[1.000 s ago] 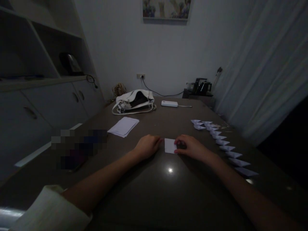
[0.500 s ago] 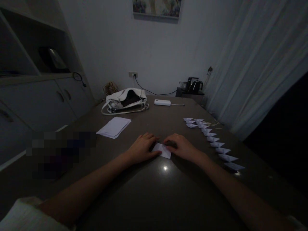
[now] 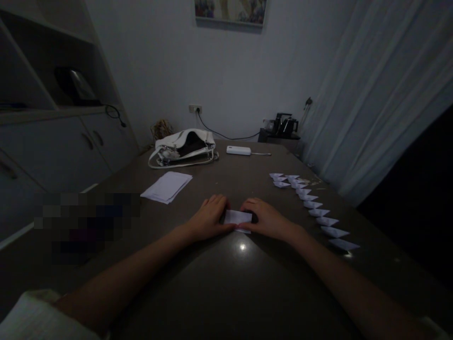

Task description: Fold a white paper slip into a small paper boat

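A small folded sheet of white paper (image 3: 239, 217) lies on the dark table between my two hands. My left hand (image 3: 209, 219) holds its left side, with the thumb along the near edge and the fingers at the far left corner. On the right, my right hand (image 3: 266, 218) grips the paper the same way, its thumb tip meeting the left thumb at the near edge. A narrow strip of paper shows below the thumbs. Several folded paper boats (image 3: 313, 205) stand in a line to the right of my right hand.
A stack of white paper (image 3: 168, 187) lies to the left, beyond my left hand. Behind it sits a white handbag (image 3: 184, 147). A white power bank (image 3: 238, 150) with a short cable is near the table's far edge. A black kettle (image 3: 288, 126) stands beyond the table.
My right thumb has moved down to the near edge and now meets the left thumb. The paper's visible face has turned from a slanted shape into a level rectangle.
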`<state>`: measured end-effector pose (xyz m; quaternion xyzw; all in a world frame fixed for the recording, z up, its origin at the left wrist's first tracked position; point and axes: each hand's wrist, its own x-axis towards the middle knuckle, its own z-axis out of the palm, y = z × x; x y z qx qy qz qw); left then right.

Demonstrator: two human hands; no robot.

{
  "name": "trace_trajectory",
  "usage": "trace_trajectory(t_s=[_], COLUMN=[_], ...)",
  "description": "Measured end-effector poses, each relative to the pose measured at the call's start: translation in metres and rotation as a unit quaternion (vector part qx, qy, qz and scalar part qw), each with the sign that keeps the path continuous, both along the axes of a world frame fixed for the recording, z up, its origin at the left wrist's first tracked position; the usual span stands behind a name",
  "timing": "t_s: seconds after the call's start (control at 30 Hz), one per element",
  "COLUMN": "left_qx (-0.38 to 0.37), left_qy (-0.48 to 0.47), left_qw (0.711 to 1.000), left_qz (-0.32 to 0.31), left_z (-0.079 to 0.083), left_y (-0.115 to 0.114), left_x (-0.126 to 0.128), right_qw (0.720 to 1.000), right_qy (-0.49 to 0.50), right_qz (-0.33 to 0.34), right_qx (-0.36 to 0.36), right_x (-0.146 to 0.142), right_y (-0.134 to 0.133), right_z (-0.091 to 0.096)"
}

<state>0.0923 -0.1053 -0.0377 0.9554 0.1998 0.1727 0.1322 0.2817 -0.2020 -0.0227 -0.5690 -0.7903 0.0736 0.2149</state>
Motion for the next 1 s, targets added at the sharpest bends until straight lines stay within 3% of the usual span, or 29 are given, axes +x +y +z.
trace_trajectory(t_s=[0.17,0.27,0.4,0.57,0.8,0.9,1.0], left_qx=[-0.045,-0.092,-0.008,0.091,0.130,0.184,0.209], left_qy=[-0.019,-0.077,-0.056,0.076,0.153,0.199,0.184], left_qw=[0.999,0.992,0.991,0.987,0.975,0.960,0.960], left_qz=[-0.004,0.031,0.118,0.107,0.098,0.068,-0.003], left_z=[0.007,0.013,0.013,0.012,0.021,0.021,0.020], left_y=[0.007,0.021,0.040,0.045,0.030,0.009,-0.019], left_x=[-0.002,-0.005,-0.014,-0.020,-0.013,-0.005,0.003], right_qw=[0.998,0.991,0.978,0.973,0.969,0.970,0.970], right_qy=[0.042,0.076,0.076,0.045,0.017,0.011,0.012], right_qz=[-0.048,-0.113,-0.190,-0.224,-0.243,-0.242,-0.241], right_qx=[-0.022,-0.006,0.030,0.039,0.028,0.023,0.022], right_x=[0.002,0.009,0.019,0.019,0.013,0.012,0.011], right_y=[0.004,0.008,0.012,0.012,0.009,0.009,0.010], right_z=[-0.002,-0.002,-0.004,-0.006,-0.003,-0.005,-0.007])
